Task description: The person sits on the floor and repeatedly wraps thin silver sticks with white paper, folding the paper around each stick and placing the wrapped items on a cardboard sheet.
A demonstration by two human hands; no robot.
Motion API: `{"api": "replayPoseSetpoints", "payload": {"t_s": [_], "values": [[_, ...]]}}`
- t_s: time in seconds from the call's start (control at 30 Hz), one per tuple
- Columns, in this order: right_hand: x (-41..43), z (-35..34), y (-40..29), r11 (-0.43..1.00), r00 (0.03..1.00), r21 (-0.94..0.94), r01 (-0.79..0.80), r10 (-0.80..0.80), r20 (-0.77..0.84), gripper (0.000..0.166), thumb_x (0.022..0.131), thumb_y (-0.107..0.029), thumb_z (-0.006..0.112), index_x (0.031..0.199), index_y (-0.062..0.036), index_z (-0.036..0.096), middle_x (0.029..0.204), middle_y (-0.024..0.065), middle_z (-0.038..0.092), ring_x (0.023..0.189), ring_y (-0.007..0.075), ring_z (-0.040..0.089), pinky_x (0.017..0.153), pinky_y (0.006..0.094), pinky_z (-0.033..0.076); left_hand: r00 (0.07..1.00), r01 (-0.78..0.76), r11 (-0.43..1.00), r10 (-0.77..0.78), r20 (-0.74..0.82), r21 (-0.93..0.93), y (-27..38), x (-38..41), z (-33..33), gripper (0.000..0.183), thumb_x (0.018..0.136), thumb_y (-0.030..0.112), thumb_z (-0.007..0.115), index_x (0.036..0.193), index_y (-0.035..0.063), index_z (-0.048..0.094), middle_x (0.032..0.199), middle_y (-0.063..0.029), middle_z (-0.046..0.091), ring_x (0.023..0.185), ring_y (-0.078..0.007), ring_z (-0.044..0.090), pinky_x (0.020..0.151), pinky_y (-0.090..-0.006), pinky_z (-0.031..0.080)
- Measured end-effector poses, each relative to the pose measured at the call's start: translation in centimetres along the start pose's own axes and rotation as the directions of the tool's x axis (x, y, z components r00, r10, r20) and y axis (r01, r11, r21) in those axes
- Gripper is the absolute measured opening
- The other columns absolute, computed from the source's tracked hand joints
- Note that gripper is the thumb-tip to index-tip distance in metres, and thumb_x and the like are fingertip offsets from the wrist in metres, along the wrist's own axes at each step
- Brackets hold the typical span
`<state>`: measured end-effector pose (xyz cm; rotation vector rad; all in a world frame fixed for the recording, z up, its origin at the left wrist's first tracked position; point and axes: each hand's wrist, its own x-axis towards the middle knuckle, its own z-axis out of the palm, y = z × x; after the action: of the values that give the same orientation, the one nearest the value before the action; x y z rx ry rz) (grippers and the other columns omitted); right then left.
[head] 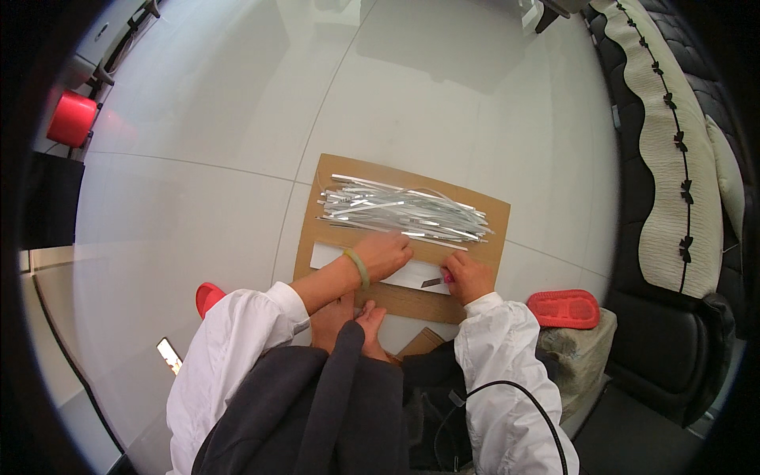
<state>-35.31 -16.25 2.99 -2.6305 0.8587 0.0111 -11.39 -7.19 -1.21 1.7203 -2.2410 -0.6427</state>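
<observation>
My right hand (pixel 472 275) grips a pink-handled snap-off utility knife (pixel 446 276), its metal blade pointing left over a white strip of sheet material (pixel 325 255). My left hand (pixel 385 256), below a pale green bangle (pixel 360 270), is over the middle of that strip. Its fingers are curled, and whether they pinch anything is hidden. Just beyond both hands lies a loose pile of thin, shiny silver-white strips (pixel 404 211). The pile and the white strip rest on a brown cardboard sheet (pixel 409 304) on the floor.
My bare feet (pixel 371 320) are at the cardboard's near edge, beside a smaller cardboard piece (pixel 423 342). A phone (pixel 170 355) and a red slipper (pixel 209 298) lie to the left. Another red slipper (pixel 564 309) is at right, by a black sofa (pixel 659 344). A black cable (pixel 522 389) crosses my right sleeve.
</observation>
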Motion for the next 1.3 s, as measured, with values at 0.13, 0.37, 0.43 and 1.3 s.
{"api": "replayPoseSetpoints", "payload": {"t_s": [0.13, 0.37, 0.43, 1.3], "values": [[-0.2, 0.5, 0.3, 0.989, 0.983, -0.034, 0.147, -0.150, -0.105, 0.027, 0.072, -0.010, 0.074, 0.097, -0.0156, 0.065, 0.089, 0.0050, 0.061, 0.074, 0.0296, 0.066, 0.059, 0.0435, 0.052, 0.988, 0.112, 0.992, -0.106, 0.109, -0.051, 0.1, 0.6, -0.6, 0.023, 0.092, 0.016, 0.051, 0.091, 0.0044, 0.071, 0.097, -0.0178, 0.069, 0.092, -0.0353, 0.067, 0.080, -0.0472, 0.055], [-1.3, 1.2, -0.6, 0.928, 0.937, -0.239, 0.284, -0.322, -0.135, 0.024, 0.076, -0.017, 0.072, 0.097, -0.0092, 0.064, 0.084, 0.0061, 0.055, 0.066, 0.0219, 0.064, 0.055, 0.0372, 0.051, 0.986, -0.151, 0.984, 0.157, -0.060, 0.099, -0.6, -0.6, 1.8, 0.021, 0.089, 0.016, 0.053, 0.092, 0.0049, 0.071, 0.098, -0.0163, 0.067, 0.092, -0.0341, 0.066, 0.079, -0.0460, 0.054], [-1.1, 1.1, -1.1, 0.935, 0.932, -0.197, 0.294, -0.326, -0.157, 0.022, 0.078, -0.016, 0.070, 0.098, -0.0080, 0.064, 0.084, 0.0064, 0.055, 0.066, 0.0214, 0.063, 0.055, 0.0367, 0.051, 0.969, -0.210, 0.967, 0.226, -0.104, 0.144, -0.7, -1.0, 2.5, 0.021, 0.088, 0.016, 0.054, 0.092, 0.0050, 0.071, 0.099, -0.0159, 0.067, 0.092, -0.0338, 0.065, 0.079, -0.0457, 0.053], [4.0, 1.4, -11.8, 0.998, 0.883, 0.062, 0.011, 0.019, -0.469, 0.038, 0.085, -0.025, 0.075, 0.120, -0.0140, 0.063, 0.088, 0.0048, 0.061, 0.066, 0.0297, 0.062, 0.057, 0.0410, 0.049, 0.784, 0.409, 0.901, -0.427, -0.450, -0.143, 2.6, -14.1, 0.3, 0.046, 0.081, 0.020, 0.072, 0.125, 0.0066, 0.065, 0.143, -0.0249, 0.047, 0.130, -0.0406, 0.047, 0.106, -0.0466, 0.046]]}}
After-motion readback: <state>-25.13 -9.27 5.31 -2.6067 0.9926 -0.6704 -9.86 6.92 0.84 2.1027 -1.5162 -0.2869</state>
